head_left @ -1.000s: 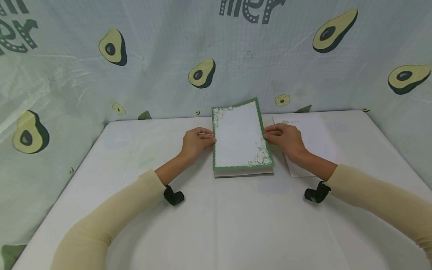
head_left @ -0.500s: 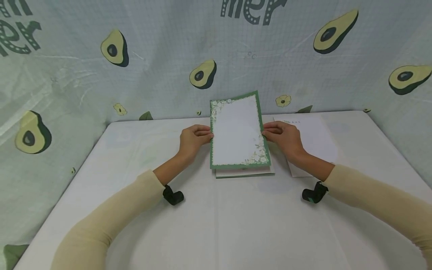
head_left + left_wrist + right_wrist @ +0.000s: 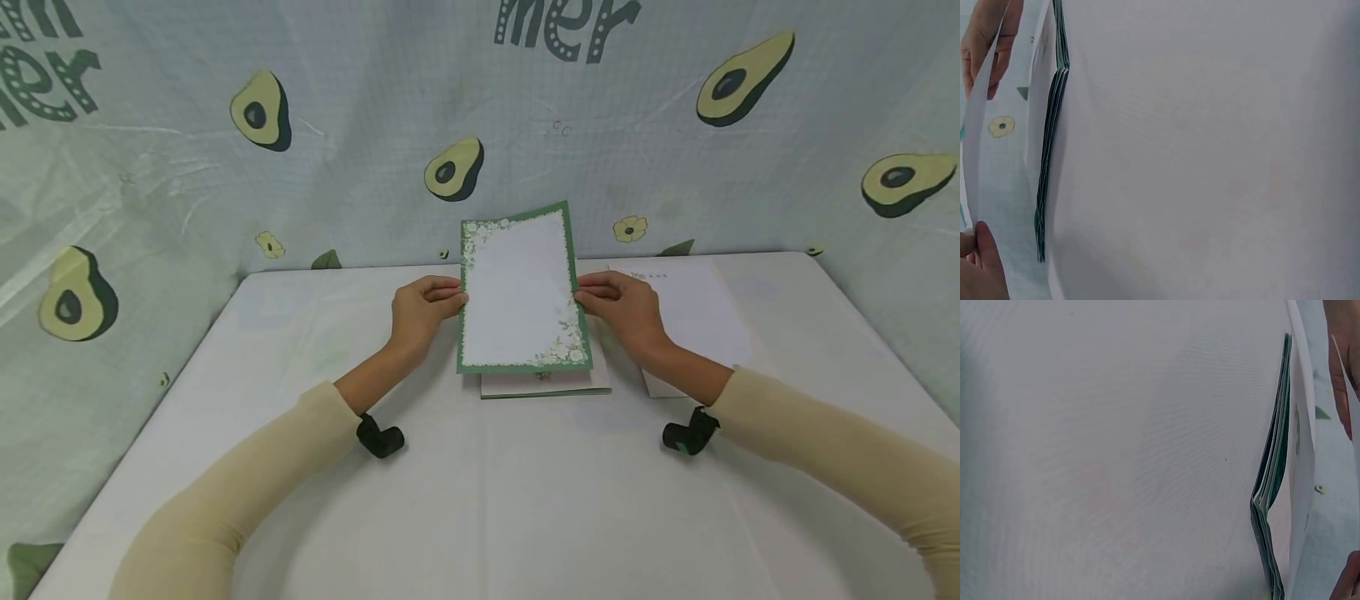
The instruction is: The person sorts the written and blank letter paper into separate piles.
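A sheet of decorative paper (image 3: 517, 287) with a green border and white flowers is held up, tilted, between both hands. My left hand (image 3: 422, 312) pinches its left edge between thumb and fingers, and my right hand (image 3: 624, 310) pinches the right edge. Below it lies a stack of green-edged sheets (image 3: 555, 385), mostly covered in the head view. From the side, the left wrist view shows the stack's bent layered edge (image 3: 1050, 156), apart from the raised sheet (image 3: 977, 144). The same layers of the stack (image 3: 1270, 456) appear in the right wrist view.
A pale sheet (image 3: 701, 308) with small printing near its top lies to the right, partly behind the right forearm. The white-covered table (image 3: 480, 492) ends at a hanging curtain (image 3: 360, 150) with avocado prints. Black wrist cameras (image 3: 381, 437) hang under both sleeves.
Both hands have lifted the decorative sheet slightly and shifted it left. It stands farther off the stack, and more of the stack's front part shows below it.
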`<state>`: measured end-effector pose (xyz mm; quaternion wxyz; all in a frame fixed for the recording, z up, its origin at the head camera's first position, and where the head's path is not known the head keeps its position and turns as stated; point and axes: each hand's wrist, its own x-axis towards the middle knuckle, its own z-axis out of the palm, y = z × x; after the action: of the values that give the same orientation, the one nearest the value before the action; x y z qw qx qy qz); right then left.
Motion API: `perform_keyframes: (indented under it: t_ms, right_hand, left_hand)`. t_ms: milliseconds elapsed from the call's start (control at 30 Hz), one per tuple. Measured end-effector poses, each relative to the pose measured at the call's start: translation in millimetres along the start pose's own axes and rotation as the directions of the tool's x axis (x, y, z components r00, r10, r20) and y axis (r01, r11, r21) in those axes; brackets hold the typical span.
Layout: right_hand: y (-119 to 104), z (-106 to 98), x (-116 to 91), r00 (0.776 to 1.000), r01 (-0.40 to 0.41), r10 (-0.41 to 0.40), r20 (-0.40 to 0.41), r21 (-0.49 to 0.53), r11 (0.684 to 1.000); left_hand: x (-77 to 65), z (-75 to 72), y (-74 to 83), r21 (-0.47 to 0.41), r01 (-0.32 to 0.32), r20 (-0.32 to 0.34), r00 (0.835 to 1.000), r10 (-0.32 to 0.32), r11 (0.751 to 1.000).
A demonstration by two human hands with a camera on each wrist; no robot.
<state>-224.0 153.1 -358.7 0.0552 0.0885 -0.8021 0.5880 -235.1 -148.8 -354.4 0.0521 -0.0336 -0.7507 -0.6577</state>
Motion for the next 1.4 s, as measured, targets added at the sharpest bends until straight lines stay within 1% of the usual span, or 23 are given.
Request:
perform_keyframes:
  t_ms: [267,533,767,1000,1200,1300,1400]
  right_hand:
    - [1,6,1,1.0,0.013,-0.013,-0.008,0.006,1.0]
    - [2,14,3,1.0,0.031,-0.031,-0.003,0.063,0.998]
    - [1,21,7,0.998,0.054,-0.055,0.004,0.082,0.995]
    - [-9,31,6,0.998,0.063,-0.063,-0.002,0.1,0.993]
    - [-10,40,10,0.997,0.071,-0.073,0.006,0.114,0.991]
    - [-12,45,11,0.996,0.083,-0.084,0.006,0.104,0.991]
    - [-14,50,11,0.996,0.086,-0.088,0.006,0.122,0.989]
  left_hand:
    - [0.2,-4.5,-3.1,-0.032,-0.003,-0.01,1.0,0.003,0.999]
    - [-1.7,-11.2,-0.9,-0.027,0.001,-0.038,0.999,-0.002,1.0]
    - [-5.7,-19.0,2.4,-0.039,0.008,-0.068,0.998,-0.011,0.999]
    - [-8.1,-27.3,2.0,-0.055,-0.013,-0.11,0.994,0.006,0.998]
    - [-6.8,-36.1,-0.5,-0.081,-0.029,-0.137,0.99,0.018,0.996]
    - [-9.5,-41.6,1.2,-0.089,-0.034,-0.14,0.99,0.021,0.995]
    - [-12.5,-47.1,2.8,-0.094,-0.044,-0.134,0.991,0.031,0.995]
